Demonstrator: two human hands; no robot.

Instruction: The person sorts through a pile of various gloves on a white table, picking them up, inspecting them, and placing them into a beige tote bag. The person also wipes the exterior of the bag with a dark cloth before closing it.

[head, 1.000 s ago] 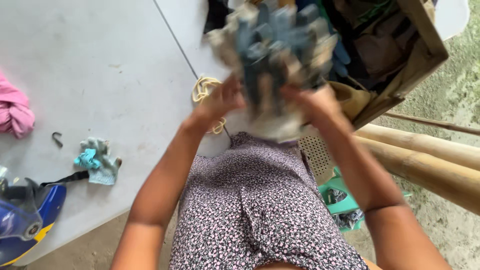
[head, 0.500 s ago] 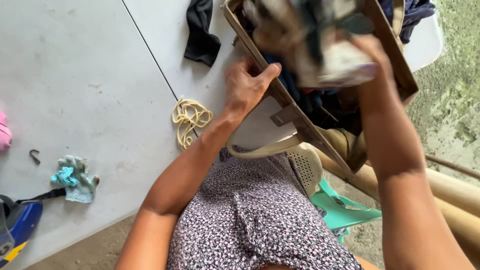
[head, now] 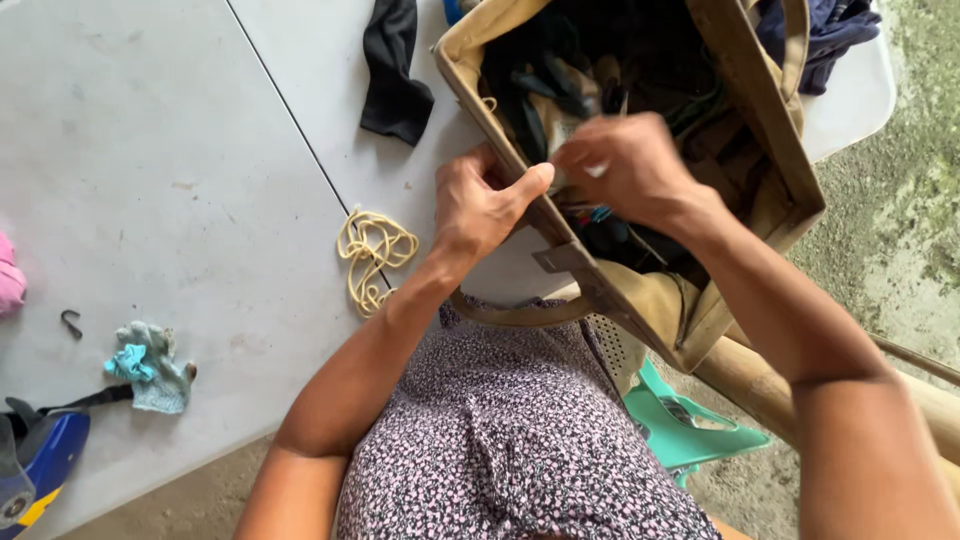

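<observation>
A tan canvas bag stands open on the grey table's right end, full of dark cloth and gloves. My left hand grips the near rim of the bag, thumb over the edge. My right hand reaches into the bag's mouth, fingers curled down among the contents beside my left thumb; what the fingers pinch is hidden.
On the table lie a coil of yellow cord, a black cloth, a teal glove, a small black hook, a pink cloth and a blue helmet. Bamboo poles and a green plastic thing sit to my right.
Both hands held a bundle of gloves up a second ago. The bundle went into the bag; my left hand took the bag's rim and my right hand now sits low inside it.
</observation>
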